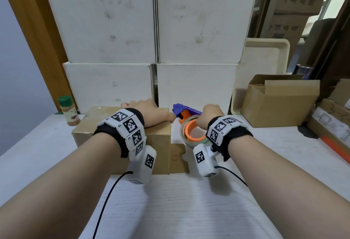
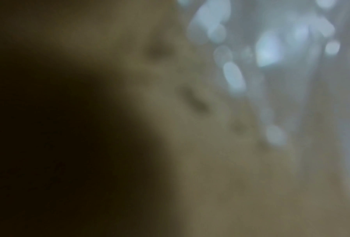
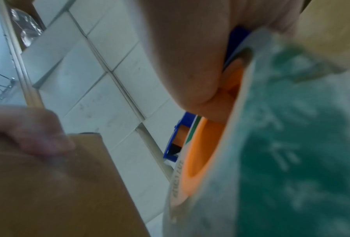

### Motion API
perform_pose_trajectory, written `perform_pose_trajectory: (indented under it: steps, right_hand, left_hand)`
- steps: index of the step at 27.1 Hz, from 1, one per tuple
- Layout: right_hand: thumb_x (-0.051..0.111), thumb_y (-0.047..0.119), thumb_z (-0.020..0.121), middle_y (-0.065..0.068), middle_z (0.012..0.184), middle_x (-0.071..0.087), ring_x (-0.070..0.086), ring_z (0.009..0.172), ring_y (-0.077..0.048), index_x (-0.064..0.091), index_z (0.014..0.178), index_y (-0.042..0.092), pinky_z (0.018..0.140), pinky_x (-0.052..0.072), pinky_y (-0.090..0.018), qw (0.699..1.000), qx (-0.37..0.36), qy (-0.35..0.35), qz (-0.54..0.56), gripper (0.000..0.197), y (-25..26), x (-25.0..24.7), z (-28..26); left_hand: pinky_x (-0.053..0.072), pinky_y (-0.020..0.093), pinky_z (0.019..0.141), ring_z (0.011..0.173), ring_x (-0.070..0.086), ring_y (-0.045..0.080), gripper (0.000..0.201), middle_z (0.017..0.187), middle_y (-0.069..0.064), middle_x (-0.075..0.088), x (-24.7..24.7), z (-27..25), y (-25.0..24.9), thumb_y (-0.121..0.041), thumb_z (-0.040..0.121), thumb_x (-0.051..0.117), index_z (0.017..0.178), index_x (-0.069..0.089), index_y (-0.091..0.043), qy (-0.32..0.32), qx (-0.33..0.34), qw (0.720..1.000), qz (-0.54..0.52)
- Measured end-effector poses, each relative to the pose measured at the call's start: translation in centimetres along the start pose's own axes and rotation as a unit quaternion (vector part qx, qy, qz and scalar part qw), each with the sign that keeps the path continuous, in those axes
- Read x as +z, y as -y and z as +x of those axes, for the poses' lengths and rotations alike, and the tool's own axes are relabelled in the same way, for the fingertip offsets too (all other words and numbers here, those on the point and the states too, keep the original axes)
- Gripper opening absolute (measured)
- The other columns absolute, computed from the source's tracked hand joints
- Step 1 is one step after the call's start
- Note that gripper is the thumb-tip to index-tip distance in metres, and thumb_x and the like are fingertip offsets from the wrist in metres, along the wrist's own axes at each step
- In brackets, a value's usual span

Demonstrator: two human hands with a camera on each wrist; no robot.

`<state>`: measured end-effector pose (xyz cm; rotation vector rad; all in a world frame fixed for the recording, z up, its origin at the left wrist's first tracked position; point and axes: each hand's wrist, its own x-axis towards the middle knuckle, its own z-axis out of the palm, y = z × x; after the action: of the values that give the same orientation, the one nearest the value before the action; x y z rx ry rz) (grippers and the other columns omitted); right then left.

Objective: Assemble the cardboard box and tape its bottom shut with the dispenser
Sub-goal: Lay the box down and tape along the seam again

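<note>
Both bare forearms are wearing black wrist straps (image 1: 236,136) carrying white blocks printed with black square markers (image 1: 130,125). A white camera housing (image 1: 205,160) is hanging under each wrist, each trailing a thin black cable (image 1: 106,201)

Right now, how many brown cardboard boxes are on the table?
2 clearly: the closed cardboard box under the left hand, and an open cardboard box at the table's back right. More cardboard at the right edge is cut off, so others may be hidden.
</note>
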<state>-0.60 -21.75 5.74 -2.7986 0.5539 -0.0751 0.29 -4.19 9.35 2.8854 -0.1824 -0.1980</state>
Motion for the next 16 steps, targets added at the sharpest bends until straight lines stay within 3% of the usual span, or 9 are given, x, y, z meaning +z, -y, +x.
perform_pose_trajectory:
  steps: [2,4,11,16]
  right_hand:
    - [0.047,0.007,0.086,-0.006,0.071,0.053,0.040,0.050,-0.015,0.042,0.062,0.010,0.046,0.033,-0.024,1.000,0.016,-0.005,0.005,0.025,-0.2,0.3,0.5]
    - [0.048,0.006,0.086,-0.003,0.060,0.045,0.040,0.048,-0.015,0.040,0.060,0.010,0.044,0.030,-0.023,1.000,0.021,-0.002,-0.005,0.027,-0.3,0.5,0.7]
    - [0.049,0.006,0.085,-0.003,0.054,0.043,0.040,0.046,-0.016,0.040,0.057,0.010,0.045,0.030,-0.022,0.999,0.011,0.009,-0.036,0.030,-0.2,1.2,1.3]
    - [0.053,0.017,0.086,-0.001,0.056,0.045,0.041,0.048,-0.016,0.044,0.062,0.013,0.047,0.032,-0.023,0.999,0.027,0.024,-0.041,0.026,-1.4,2.1,1.6]
  left_hand:
    - [0.030,0.040,0.090,0.104,0.048,0.026,0.052,0.102,0.002,0.059,0.0,0.1,0.0,-0.065,0.066,0.055,0.102,0.053,-0.027,0.003,0.001,1.000,0.003]
    - [0.030,0.040,0.090,0.105,0.048,0.026,0.054,0.103,0.002,0.059,0.1,0.1,0.0,-0.065,0.066,0.054,0.104,0.053,-0.027,0.008,0.004,1.000,0.007]
    - [0.028,0.040,0.085,0.105,0.046,0.026,0.061,0.105,0.003,0.057,0.3,0.6,0.2,-0.070,0.062,0.051,0.107,0.050,-0.028,0.008,0.005,1.000,0.023]
    - [0.029,0.040,0.087,0.105,0.047,0.027,0.061,0.106,0.003,0.058,0.3,0.6,0.2,-0.069,0.063,0.050,0.107,0.052,-0.027,0.007,0.007,0.999,0.031]
